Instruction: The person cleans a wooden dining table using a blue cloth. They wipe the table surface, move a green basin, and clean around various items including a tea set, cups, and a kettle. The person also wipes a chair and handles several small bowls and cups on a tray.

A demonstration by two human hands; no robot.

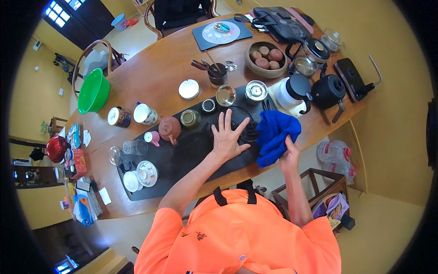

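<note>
My left hand (226, 138) lies spread over the black tea tray (191, 160), its fingers apart, covering part of a dark round fitting in the tray. In my right hand (289, 157) a crumpled blue cloth (276, 137) is gripped, bunched over the tray's right end. Just left of my left hand stand a green-brown jar (190, 118) and a brown clay teapot (169, 130). Beyond my fingers are a small dark-rimmed cup (209, 106), a glass cup (226, 96) and a lidded glass vessel (256, 91).
White lidded bowls (147, 173) and clear glasses (135, 147) occupy the tray's left end. To the right stand a white pitcher (289, 93) and a black kettle (329, 89). A bowl of clay cups (266, 59) and a green basin (94, 91) sit farther off.
</note>
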